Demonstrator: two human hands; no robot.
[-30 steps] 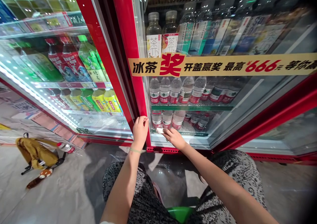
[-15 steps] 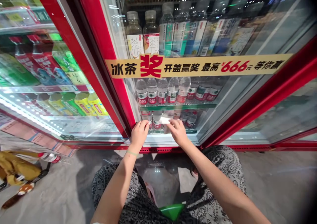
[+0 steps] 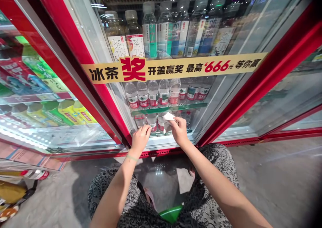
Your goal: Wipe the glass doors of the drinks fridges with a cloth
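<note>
Between the thumb and fingers of my right hand is a crumpled white tissue, held up close to the glass door. My left hand is a little to the left, also near the lower glass, its fingers pinched together. Whatever those fingertips hold, if anything, is too small to make out. Behind the glass, small water bottles with red labels stand on the bottom shelf, partly hidden by my hands. More water bottles fill the shelf above. A yellow banner strip runs across the door.
Red frames border the fridge doors on both sides. A green stool shows between my knees. On the floor at left lie a mustard-coloured bag and a water bottle. Taller drink bottles line the upper shelf.
The view has shifted to the right, so the fridge sits further left. My right hand has turned slightly, and the white tissue shows more fully. Both hands stay near the lower glass.
</note>
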